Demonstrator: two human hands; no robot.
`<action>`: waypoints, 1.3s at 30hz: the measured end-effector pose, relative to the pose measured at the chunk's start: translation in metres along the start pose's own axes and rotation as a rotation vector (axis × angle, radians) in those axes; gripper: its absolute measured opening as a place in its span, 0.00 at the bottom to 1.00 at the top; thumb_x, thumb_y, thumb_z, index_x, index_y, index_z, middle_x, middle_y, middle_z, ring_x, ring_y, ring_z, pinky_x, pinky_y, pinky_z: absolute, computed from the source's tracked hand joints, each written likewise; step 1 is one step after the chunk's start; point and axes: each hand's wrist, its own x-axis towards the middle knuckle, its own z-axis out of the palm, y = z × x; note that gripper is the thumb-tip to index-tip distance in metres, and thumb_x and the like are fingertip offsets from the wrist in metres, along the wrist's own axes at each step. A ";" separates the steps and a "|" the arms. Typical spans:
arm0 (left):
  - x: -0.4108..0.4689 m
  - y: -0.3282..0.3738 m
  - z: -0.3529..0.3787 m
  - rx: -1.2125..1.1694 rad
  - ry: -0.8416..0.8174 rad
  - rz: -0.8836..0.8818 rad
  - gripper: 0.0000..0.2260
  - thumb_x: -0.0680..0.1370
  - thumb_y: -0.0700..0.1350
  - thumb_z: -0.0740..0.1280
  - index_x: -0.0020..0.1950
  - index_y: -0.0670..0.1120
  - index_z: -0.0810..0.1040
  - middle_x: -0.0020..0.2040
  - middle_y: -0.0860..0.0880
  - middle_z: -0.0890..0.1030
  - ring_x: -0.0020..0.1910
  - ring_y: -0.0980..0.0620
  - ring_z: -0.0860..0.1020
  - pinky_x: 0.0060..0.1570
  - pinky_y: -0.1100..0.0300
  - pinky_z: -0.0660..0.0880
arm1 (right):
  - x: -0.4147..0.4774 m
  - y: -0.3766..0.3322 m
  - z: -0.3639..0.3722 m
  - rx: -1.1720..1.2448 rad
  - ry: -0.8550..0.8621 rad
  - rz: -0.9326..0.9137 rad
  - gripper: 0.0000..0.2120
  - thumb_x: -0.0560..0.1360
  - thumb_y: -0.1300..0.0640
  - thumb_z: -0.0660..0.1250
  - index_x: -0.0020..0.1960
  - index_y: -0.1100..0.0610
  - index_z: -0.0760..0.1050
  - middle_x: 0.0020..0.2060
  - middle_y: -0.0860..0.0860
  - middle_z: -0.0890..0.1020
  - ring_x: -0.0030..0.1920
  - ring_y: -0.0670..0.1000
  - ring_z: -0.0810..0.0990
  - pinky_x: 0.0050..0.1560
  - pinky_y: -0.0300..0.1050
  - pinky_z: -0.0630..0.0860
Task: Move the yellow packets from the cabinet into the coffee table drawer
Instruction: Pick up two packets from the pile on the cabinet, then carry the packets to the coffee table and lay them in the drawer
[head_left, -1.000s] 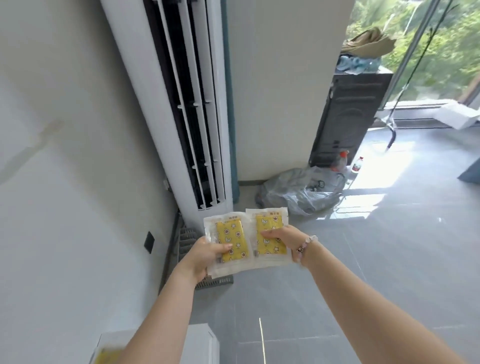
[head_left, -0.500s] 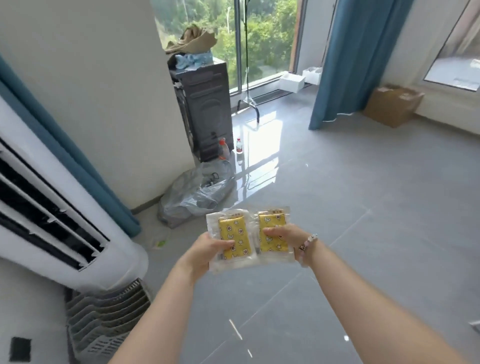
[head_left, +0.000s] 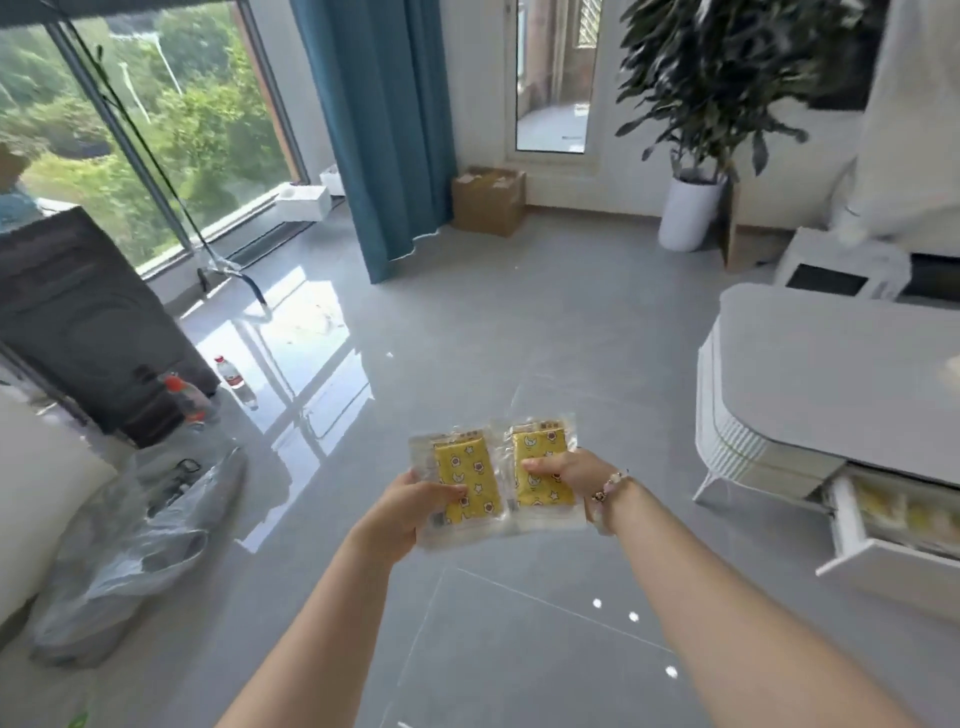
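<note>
Left grip (head_left: 410, 512) pinches one yellow packet (head_left: 467, 480), right grip (head_left: 563, 475) pinches second packet (head_left: 543, 470), side by side above floor | drawer (head_left: 847, 525) of coffee table (head_left: 831, 364) open at right, blurred yellow items (head_left: 893, 514) inside | plastic bag (head_left: 145, 525) on floor left

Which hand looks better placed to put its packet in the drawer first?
Likely the right hand: the open drawer sits to the right, on its side, so its packet goes in without crossing the left hand.
</note>
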 end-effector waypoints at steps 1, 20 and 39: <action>0.009 0.004 0.017 0.027 -0.040 -0.003 0.15 0.74 0.31 0.66 0.60 0.37 0.76 0.50 0.40 0.83 0.44 0.44 0.82 0.41 0.53 0.79 | -0.001 0.002 -0.018 0.008 0.032 -0.004 0.02 0.74 0.62 0.69 0.46 0.59 0.79 0.42 0.53 0.83 0.41 0.50 0.81 0.49 0.42 0.79; 0.145 0.016 0.347 0.575 -0.732 -0.149 0.11 0.74 0.32 0.67 0.57 0.35 0.78 0.53 0.39 0.82 0.49 0.43 0.82 0.46 0.54 0.81 | -0.080 0.085 -0.284 0.355 0.746 0.109 0.23 0.73 0.50 0.69 0.66 0.57 0.75 0.67 0.53 0.73 0.68 0.53 0.69 0.67 0.45 0.61; 0.172 0.003 0.624 0.959 -1.258 -0.230 0.13 0.75 0.30 0.66 0.58 0.40 0.77 0.52 0.42 0.82 0.49 0.45 0.81 0.48 0.53 0.79 | -0.143 0.118 -0.421 0.896 1.281 0.220 0.29 0.58 0.45 0.77 0.54 0.57 0.80 0.48 0.52 0.85 0.52 0.54 0.82 0.62 0.53 0.74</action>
